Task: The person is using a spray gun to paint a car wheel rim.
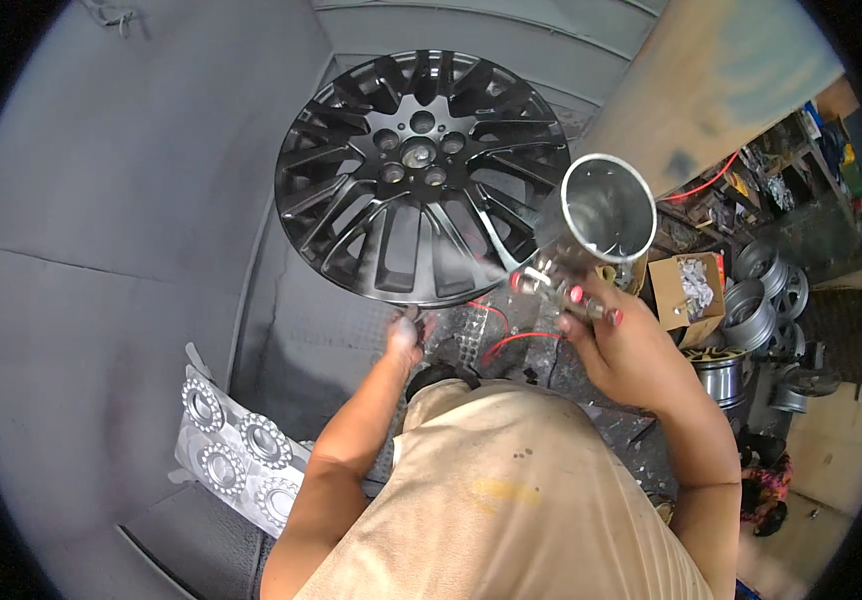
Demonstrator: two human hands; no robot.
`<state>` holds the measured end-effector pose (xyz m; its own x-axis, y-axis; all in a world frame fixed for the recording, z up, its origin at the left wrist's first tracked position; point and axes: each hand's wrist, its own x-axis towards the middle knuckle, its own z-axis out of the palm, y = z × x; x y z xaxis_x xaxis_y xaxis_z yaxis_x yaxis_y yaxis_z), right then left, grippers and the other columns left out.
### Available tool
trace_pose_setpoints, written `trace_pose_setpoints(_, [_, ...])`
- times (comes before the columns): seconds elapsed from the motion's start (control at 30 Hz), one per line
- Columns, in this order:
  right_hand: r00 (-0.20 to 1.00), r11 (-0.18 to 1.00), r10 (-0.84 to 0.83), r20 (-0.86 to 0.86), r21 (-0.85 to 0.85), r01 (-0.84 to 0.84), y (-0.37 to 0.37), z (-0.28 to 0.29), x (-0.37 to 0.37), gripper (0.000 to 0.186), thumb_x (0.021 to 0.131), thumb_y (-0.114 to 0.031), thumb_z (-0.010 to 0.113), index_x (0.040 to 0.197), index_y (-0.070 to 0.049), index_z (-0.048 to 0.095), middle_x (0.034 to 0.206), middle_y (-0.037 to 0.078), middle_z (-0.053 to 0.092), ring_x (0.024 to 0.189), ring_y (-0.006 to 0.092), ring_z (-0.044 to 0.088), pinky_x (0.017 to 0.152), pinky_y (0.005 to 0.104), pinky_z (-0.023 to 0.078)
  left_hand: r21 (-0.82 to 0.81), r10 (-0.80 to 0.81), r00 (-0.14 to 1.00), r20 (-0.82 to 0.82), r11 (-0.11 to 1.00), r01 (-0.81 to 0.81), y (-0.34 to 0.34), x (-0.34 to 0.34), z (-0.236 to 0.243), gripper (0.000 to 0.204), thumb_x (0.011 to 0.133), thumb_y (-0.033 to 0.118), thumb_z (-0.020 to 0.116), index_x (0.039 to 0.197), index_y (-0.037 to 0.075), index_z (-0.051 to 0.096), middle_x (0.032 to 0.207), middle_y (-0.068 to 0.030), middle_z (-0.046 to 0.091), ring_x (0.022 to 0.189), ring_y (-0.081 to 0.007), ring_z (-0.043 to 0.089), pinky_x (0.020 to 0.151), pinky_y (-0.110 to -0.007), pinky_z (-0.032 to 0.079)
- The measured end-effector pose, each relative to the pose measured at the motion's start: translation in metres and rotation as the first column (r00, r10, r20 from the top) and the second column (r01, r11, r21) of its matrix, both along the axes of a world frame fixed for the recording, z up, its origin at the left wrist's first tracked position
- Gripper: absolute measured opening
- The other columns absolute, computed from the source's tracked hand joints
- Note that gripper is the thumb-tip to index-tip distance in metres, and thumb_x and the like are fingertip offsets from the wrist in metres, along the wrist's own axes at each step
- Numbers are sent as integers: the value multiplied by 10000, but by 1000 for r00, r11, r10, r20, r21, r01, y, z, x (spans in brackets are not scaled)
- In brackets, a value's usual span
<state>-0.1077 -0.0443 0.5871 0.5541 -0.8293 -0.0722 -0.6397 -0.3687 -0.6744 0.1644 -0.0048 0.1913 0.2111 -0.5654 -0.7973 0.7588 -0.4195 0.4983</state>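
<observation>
One wheel (414,180) lies at 12 o'clock from the left hand (408,337), nearer, by its lower edge, grip unclear; 10 o'clock from the right hand (625,345), wrapped around a spray gun (557,284).

Grey walls (131,190), dark speckled floor (579,384)

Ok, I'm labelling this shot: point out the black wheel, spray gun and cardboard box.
Black wheel (414,182), head view: hub face.
Spray gun (571,250), head view: cup wall.
Cardboard box (665,284), head view: left side.
</observation>
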Motion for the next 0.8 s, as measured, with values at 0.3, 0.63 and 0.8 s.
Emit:
trace_pose_setpoints(0.3, [999, 956, -27, 20, -292, 31, -24, -3, 3, 347, 925, -67, 601, 1224, 78, 502, 1027, 312, 610, 914, 514, 595, 777, 526, 499, 18, -103, 992, -74, 994, 105, -2, 20, 12, 222, 995, 182, 550, 1163, 36, 553, 1053, -87, 630, 973, -249, 675, 844, -377, 604])
trace_pose_setpoints(0.63, [950, 955, 240, 198, 128, -268, 5, 16, -5, 337, 935, -60, 590, 1260, 0, 522, 1083, 233, 609, 903, 463, 623, 772, 494, 507, -32, 13, 1000, -17, 999, -13, 9, 32, -12, 263, 982, 142, 545, 1223, 38, 534, 1182, -110, 594, 1025, -252, 625, 866, -396, 589])
trace_pose_setpoints(0.8, [993, 993, 104, 55, 42, -106, 4, 2, 3, 327, 948, -69, 602, 1250, 40, 541, 1034, 256, 622, 918, 454, 615, 801, 442, 504, -52, 6, 1000, -30, 999, -7, 4, 0, 7, 288, 1019, 202, 549, 1200, -23, 559, 1031, -90, 654, 979, -258, 685, 816, -356, 625])
